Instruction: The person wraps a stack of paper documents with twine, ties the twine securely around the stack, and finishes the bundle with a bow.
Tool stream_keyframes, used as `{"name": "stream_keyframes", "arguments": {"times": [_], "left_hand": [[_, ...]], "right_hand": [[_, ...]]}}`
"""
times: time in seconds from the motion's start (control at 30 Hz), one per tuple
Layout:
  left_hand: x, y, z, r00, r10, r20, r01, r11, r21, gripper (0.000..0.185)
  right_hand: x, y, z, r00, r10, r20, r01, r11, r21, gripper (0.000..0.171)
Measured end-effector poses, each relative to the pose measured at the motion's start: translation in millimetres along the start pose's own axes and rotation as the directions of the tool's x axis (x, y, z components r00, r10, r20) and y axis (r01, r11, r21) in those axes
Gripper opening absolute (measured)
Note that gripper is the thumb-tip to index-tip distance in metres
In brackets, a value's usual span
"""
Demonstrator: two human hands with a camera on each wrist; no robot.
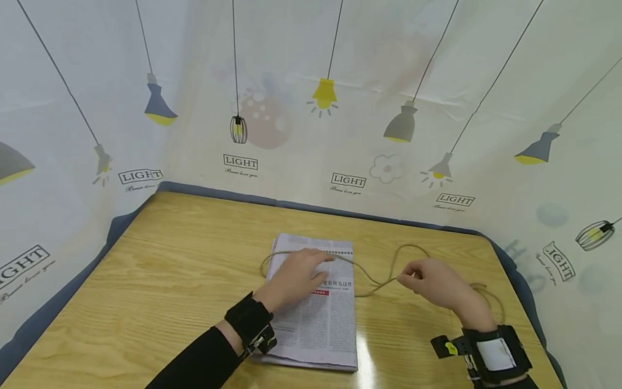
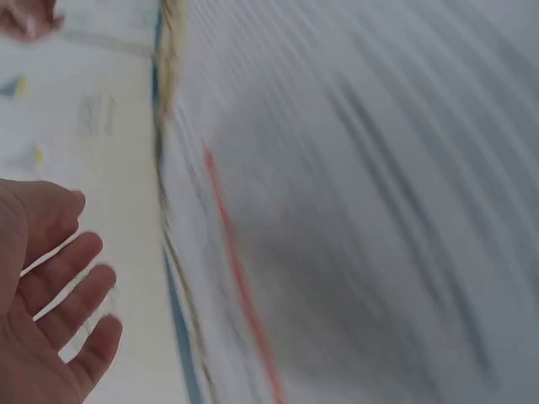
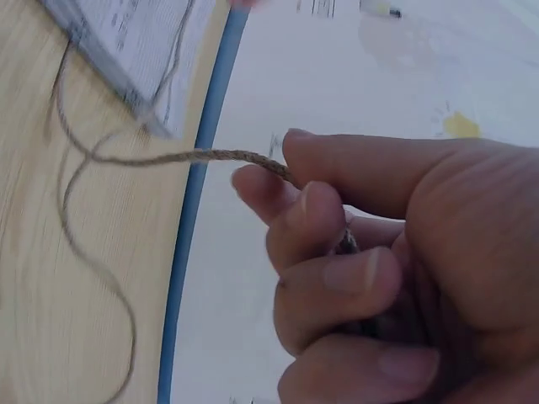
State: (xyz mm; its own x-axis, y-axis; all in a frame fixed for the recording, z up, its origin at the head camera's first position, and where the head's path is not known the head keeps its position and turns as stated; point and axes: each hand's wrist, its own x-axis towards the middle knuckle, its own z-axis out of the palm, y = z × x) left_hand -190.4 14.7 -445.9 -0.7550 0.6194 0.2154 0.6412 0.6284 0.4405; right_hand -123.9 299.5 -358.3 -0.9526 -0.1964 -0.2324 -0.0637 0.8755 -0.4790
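A stack of folded newspapers (image 1: 318, 332) lies on the wooden table, with a thin tan cord (image 1: 356, 263) running across its upper part and another stretch emerging from its right edge. Over the stack is my left hand (image 1: 293, 278), its fingers loosely bent and empty in the left wrist view. To the right of the papers, my right hand (image 1: 439, 283) pinches the cord between thumb and index finger. In the right wrist view the other fingers curl around its trailing part, and the cord (image 3: 168, 158) crosses itself between hand and papers.
Loose loops of cord (image 1: 491, 297) lie on the table's right side, partly behind the right wrist. A pale curtain (image 1: 301, 178) printed with lamps surrounds the wooden table (image 1: 184, 259), and a dark blue border runs along the table's edge.
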Motion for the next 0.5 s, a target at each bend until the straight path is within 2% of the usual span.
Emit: {"name": "stream_keyframes", "arguments": {"times": [0.1,0.17,0.23,0.33,0.4,0.5], "left_hand": [[11.4,32.9,0.6,0.993,0.106,0.046,-0.101,0.989,-0.104,0.041],[18.6,51.2,1.5,0.987,0.155,0.042,-0.147,0.977,-0.153,0.040],[24.4,63.3,2.9,0.985,0.171,0.018,-0.165,0.970,-0.176,0.034],[29.6,71.5,5.0,0.989,0.149,-0.015,-0.149,0.974,-0.169,0.023],[30.6,72.7,6.0,0.992,0.130,-0.008,-0.129,0.978,-0.162,0.021],[31.7,74.8,8.2,0.990,0.136,0.028,-0.129,0.977,-0.168,0.032]], "right_hand": [[4.8,-16.1,5.6,0.999,-0.040,-0.029,0.039,0.999,-0.020,0.019],[7.3,-23.8,8.4,0.997,-0.067,-0.038,0.066,0.998,-0.008,0.019],[8.1,-26.4,9.0,0.995,-0.089,-0.039,0.089,0.996,0.003,0.019],[4.0,-20.3,4.9,0.996,-0.081,-0.029,0.081,0.997,0.013,0.017],[-1.1,-12.2,-0.4,0.997,-0.069,-0.021,0.069,0.997,0.031,0.017],[-7.2,-2.1,-8.7,0.997,-0.081,-0.016,0.082,0.993,0.089,0.017]]}}
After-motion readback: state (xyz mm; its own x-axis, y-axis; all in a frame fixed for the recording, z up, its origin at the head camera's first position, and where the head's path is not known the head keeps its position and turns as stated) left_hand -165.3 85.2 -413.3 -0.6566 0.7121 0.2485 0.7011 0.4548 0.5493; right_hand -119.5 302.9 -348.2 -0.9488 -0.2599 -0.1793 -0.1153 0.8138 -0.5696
